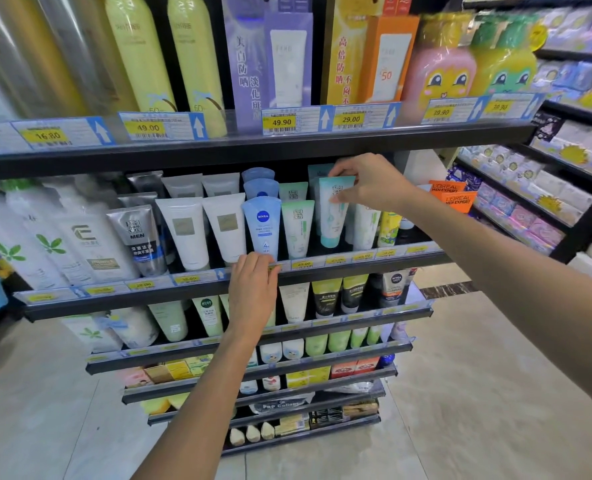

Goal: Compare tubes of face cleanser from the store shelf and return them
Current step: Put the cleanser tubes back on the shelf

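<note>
Left hand [253, 289] fingers curled on shelf edge [356, 263], right hand [374, 183] pinching teal tube [334, 216]

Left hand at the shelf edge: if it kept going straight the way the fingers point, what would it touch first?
Most likely the blue Nivea tube, standing directly above the left hand, though depth is hard to judge.

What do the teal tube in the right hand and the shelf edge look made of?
The teal tube looks like soft plastic with a matte, faintly satin finish: flat crimped top, printed body, no sharp glare. The right hand pinches it near the top. The shelf edge looks like dark painted metal, thin and straight with a dull sheen, though coated board is possible.
</note>
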Tool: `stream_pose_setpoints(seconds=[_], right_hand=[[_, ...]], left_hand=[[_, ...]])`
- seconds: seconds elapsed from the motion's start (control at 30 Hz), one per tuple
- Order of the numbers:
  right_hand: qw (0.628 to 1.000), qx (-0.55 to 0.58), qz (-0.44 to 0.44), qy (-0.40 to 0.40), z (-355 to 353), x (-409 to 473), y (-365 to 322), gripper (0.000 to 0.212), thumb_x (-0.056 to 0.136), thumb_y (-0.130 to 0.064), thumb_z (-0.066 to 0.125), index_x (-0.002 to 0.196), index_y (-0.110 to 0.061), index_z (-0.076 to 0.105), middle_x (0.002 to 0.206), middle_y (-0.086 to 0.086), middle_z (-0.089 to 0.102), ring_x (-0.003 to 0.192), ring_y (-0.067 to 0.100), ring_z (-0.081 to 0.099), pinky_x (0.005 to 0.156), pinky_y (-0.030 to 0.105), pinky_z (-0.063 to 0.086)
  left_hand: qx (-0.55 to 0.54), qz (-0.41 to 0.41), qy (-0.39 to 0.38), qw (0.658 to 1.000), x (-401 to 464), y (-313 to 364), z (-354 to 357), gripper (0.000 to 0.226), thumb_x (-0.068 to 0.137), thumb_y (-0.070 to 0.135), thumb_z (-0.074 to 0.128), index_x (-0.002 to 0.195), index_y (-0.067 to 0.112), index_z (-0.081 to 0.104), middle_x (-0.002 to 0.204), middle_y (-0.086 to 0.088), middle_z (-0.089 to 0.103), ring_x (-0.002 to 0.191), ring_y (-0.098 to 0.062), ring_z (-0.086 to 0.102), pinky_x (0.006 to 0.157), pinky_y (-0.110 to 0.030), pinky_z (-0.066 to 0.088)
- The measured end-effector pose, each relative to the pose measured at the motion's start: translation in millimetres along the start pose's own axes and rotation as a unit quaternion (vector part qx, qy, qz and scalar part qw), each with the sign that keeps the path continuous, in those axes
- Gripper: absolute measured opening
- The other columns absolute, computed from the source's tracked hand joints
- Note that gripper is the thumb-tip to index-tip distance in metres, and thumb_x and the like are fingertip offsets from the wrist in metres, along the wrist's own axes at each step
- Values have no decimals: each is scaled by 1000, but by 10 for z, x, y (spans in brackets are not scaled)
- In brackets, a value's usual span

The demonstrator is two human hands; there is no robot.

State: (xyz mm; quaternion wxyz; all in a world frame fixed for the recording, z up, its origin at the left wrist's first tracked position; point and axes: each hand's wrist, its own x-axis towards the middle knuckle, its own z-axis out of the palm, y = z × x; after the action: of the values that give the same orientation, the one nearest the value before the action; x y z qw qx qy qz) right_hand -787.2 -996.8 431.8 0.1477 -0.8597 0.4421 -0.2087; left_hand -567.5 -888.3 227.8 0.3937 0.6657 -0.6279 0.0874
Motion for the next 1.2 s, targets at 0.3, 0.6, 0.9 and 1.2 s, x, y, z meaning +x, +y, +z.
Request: stream_pose_setpoints(seconds=[0.3,0.6,0.9,1.2], right_hand=[[994,-98,-7,-49,162,191,72,42,87,-25,81,125,-17,66,130,5,68,122,23,61,100,40,52],[982,-161,4,-96,256,379,85,42,90,-26,77,128,-16,63,131,6,65,114,27,61,94,40,54],[980,-181,0,-85,297,468,162,40,90,-31,77,126,-19,63,126,3,64,99,20,54,79,29,43],[980,-181,3,-84,299,503,198,39,91,-30,76,126,-20,63,127,3,63,106,23,58,82,30,46]], left_hand=[[4,-9,-12,1000,4,-17,13,15,98,21,67,106,9,68,101,-5,64,98,-24,55,89,-40,49],[8,-11,-16,1000,10,-22,14,16,98,22,67,107,9,69,102,-5,65,98,-23,55,89,-39,48],[15,-13,-17,1000,16,-33,35,16,98,23,68,107,10,69,102,-4,65,98,-24,56,89,-40,49],[12,-10,-8,1000,7,-35,43,16,98,23,67,107,10,69,102,-4,65,97,-23,55,87,-39,48]])
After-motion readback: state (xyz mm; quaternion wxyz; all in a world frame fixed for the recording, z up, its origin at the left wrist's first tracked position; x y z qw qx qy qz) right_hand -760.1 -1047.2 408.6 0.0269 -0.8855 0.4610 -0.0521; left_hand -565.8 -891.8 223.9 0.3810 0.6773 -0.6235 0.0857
